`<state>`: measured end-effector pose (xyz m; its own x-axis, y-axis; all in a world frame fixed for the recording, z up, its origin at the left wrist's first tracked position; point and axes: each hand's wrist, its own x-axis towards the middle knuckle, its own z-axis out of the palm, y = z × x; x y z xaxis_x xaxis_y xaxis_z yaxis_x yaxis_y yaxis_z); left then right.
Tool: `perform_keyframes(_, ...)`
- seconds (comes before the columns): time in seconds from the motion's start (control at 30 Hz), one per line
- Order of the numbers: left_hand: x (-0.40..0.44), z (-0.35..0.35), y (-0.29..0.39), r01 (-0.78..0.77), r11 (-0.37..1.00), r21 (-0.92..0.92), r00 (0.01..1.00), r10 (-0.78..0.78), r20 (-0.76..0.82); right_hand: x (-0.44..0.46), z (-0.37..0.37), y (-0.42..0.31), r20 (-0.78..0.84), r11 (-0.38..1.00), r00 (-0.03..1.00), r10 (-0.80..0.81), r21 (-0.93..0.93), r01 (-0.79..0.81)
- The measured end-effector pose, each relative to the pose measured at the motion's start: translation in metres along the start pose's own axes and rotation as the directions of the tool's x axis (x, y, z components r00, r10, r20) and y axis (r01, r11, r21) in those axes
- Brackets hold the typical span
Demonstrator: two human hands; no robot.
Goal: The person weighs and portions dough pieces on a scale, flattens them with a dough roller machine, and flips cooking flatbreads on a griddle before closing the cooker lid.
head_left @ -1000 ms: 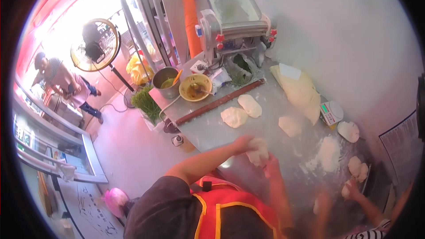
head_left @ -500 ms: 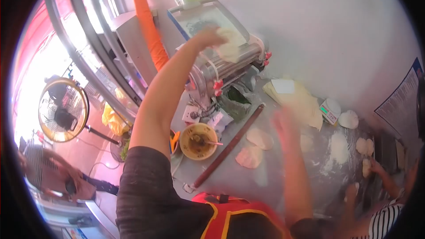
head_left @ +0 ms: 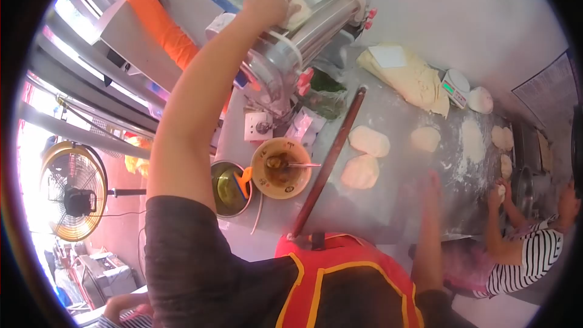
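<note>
My left hand (head_left: 267, 7) is closed on a pale piece of dough (head_left: 299, 13) at the top of the steel dough roller machine (head_left: 325, 21). The dough lies against the machine's upper side, partly hidden by my fingers. Low over the grey worktop (head_left: 388, 206), my right hand (head_left: 430, 189) is smeared by motion, so its fingers do not show clearly. Left of it, two flattened dough rounds (head_left: 361, 172) lie close together. Another dough round (head_left: 426, 139) rests farther back, near a patch of white flour (head_left: 472, 142).
A long brown rolling pin (head_left: 331, 161) lies beside a bowl of brown filling (head_left: 282, 188) with a spoon. Near it stands a metal pot (head_left: 229, 197) of yellowish liquid. Behind are a cream sheet (head_left: 404, 82) and a scale (head_left: 455, 88). A co-worker's hands (head_left: 501, 191) handle dough at right.
My left hand has brought the dough from above the machine down against its upper side. My right hand has dropped toward the near edge. The view has turned and shifted.
</note>
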<state>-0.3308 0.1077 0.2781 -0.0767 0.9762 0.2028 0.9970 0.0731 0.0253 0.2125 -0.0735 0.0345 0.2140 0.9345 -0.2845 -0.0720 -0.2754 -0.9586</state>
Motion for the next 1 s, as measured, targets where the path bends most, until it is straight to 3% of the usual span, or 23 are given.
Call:
perform_keyframes(0.03, -0.002, 0.003, -0.005, -0.057, 0.998, 0.037, 0.996, 0.059, -0.059, -0.001, 0.055, -0.034, 0.178, 0.885, 0.970, -0.164, -0.409, 0.224)
perform_keyframes(0.07, -0.004, 0.006, -0.010, -0.110, 0.991, 0.077, 0.986, 0.118, -0.119, -0.006, 0.105, -0.058, 0.364, 0.600, 0.881, -0.302, -0.645, 0.472)
perform_keyframes(0.1, -0.007, 0.008, -0.018, -0.154, 0.980, 0.122, 0.969, 0.174, -0.174, -0.012, 0.151, -0.070, 0.480, 0.608, 0.832, -0.278, -0.583, 0.539)
perform_keyframes(0.17, -0.010, 0.008, -0.018, -0.130, 0.987, 0.095, 0.972, 0.146, -0.184, -0.021, 0.223, -0.059, 0.663, 0.857, 0.728, -0.174, -0.262, 0.443)
perform_keyframes(0.23, -0.012, 0.008, -0.012, -0.100, 0.992, 0.075, 0.979, 0.112, -0.169, -0.054, 0.287, -0.071, 0.853, 0.674, 0.465, -0.235, -0.201, 0.711)
perform_keyframes(0.3, -0.011, 0.006, -0.009, -0.064, 0.996, 0.068, 0.986, 0.073, -0.148, -0.073, 0.344, -0.062, 0.916, 0.518, 0.254, -0.309, -0.061, 0.853)
perform_keyframes(0.37, -0.010, 0.007, -0.009, -0.038, 0.997, 0.069, 0.986, 0.048, -0.157, -0.071, 0.396, -0.037, 0.920, 0.443, 0.196, -0.340, -0.027, 0.896)
perform_keyframes(0.43, -0.012, 0.003, -0.007, 0.002, 1.000, 0.030, 0.994, 0.002, -0.113, -0.068, 0.432, -0.018, 0.943, 0.285, 0.227, -0.245, -0.154, 0.946)
perform_keyframes(0.57, -0.015, -0.003, -0.006, -0.004, 1.000, 0.023, 0.996, 0.006, -0.086, -0.056, 0.452, 0.015, 0.948, -0.004, 0.207, -0.242, -0.214, 0.977)
perform_keyframes(0.67, -0.010, 0.010, -0.010, -0.110, 0.994, 0.021, 0.960, 0.112, -0.255, -0.053, 0.449, 0.001, 0.968, 0.122, 0.195, -0.156, -0.177, 0.977)
perform_keyframes(0.8, -0.013, 0.002, -0.006, -0.117, 0.993, -0.025, 0.971, 0.109, -0.214, -0.047, 0.425, -0.022, 0.945, 0.376, 0.225, -0.236, -0.124, 0.918)
perform_keyframes(0.9, -0.018, -0.005, -0.003, -0.122, 0.991, -0.050, 0.975, 0.110, -0.193, -0.046, 0.374, -0.087, 0.949, 0.630, 0.302, -0.092, -0.179, 0.756)
perform_keyframes(0.97, -0.018, -0.007, 0.000, -0.106, 0.993, -0.052, 0.982, 0.097, -0.159, -0.005, 0.353, -0.093, 0.930, 0.698, 0.358, -0.084, -0.201, 0.687)
perform_keyframes(1.0, -0.017, -0.006, -0.001, -0.107, 0.993, -0.053, 0.982, 0.097, -0.161, 0.003, 0.347, -0.111, 0.851, 0.874, 0.525, 0.001, -0.255, 0.413)
